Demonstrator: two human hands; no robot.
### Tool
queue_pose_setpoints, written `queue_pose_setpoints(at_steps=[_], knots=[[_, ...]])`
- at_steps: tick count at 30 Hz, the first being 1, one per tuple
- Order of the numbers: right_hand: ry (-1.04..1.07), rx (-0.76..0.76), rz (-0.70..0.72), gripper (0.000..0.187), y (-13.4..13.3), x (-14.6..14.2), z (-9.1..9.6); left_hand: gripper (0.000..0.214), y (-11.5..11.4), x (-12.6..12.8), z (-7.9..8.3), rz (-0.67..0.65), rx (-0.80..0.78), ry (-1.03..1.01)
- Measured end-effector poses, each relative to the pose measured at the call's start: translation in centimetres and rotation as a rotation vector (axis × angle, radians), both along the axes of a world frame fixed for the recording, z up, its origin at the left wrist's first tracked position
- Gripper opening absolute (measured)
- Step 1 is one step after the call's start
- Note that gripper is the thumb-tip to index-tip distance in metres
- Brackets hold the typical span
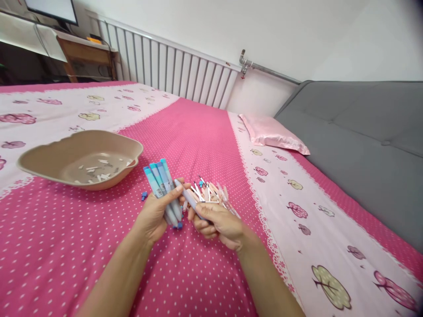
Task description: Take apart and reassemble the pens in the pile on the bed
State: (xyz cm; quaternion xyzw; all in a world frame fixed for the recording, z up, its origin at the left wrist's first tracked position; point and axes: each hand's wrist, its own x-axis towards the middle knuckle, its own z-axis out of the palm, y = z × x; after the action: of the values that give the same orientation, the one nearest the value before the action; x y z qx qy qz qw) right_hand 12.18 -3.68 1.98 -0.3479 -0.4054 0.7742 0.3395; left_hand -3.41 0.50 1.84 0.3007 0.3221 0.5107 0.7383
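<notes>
From where I steer, the bed (185, 281) fills most of my view, its pink spread dotted white between pale bands printed with trees. A grey padded headboard (353, 127) rises at the right, and a white radiator (178, 64) stands along the wall at the far edge. To the left sits my beige basin (94, 186), well apart from the pink pillow (272, 132) by the headboard.

My left hand (153, 215) and right hand (220, 220) are raised over the spread, close together. Just beyond the right one lies a loose pile of slim white, peach and pinkish pieces (216, 191), some dark-tipped.

My left grip is closed around a fanned bundle of pens (161, 187), turquoise ends up, barcode labels showing. My right grip pinches a single lilac pen (190, 196), slanting up toward the left fingertips; I cannot tell whether it touches them.

Smaller still, a blue piece (144, 196) rests on the spread between basin and left wrist, and white scraps (104, 176) lie scattered on the basin floor.
</notes>
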Motion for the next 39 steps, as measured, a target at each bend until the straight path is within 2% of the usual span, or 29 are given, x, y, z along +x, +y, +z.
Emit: queue_pose_setpoints(at_steps=[3, 11, 17, 19, 23, 29, 31, 35, 39], knots=[[0.086, -0.063, 0.014, 0.023, 0.2, 0.3, 0.0, 0.024, 0.0, 0.0, 0.0, 0.038, 0.0, -0.044], [0.313, -0.11, 0.262, 0.025, 0.7, 1.0, 0.0, 0.028, -0.2, -0.3, 0.3, 0.037, -0.027, -0.181], [0.322, -0.13, 0.347, 0.025, 0.8, 1.2, -0.1, 0.031, -0.4, -0.5, 0.1, 0.052, 0.005, -0.153], [0.237, -0.079, 0.276, 0.026, 0.6, 1.0, -0.1, 0.032, -0.4, -0.6, 0.1, 0.081, 0.035, -0.109], [-0.08, 0.125, 0.019, 0.03, -0.1, 0.3, 0.3, 0.035, -0.2, -0.4, 0.2, 0.127, 0.061, -0.027], [-0.797, 0.673, -0.283, 0.025, -0.4, -0.5, 0.9, 0.035, -0.1, 0.3, 0.4, 0.244, 0.023, 0.066], [-0.96, 0.78, -0.377, 0.021, -0.3, -0.6, 0.8, 0.035, -0.1, 0.5, 0.4, 0.296, 0.016, 0.1], [-1.104, 0.883, -0.543, 0.021, -0.2, -0.5, 0.1, 0.035, 0.0, 0.8, 0.2, 0.361, 0.009, 0.194], [-1.141, 0.969, -0.675, 0.025, 0.0, -0.5, -0.4, 0.036, 0.1, 0.7, -0.2, 0.358, -0.045, 0.258]])
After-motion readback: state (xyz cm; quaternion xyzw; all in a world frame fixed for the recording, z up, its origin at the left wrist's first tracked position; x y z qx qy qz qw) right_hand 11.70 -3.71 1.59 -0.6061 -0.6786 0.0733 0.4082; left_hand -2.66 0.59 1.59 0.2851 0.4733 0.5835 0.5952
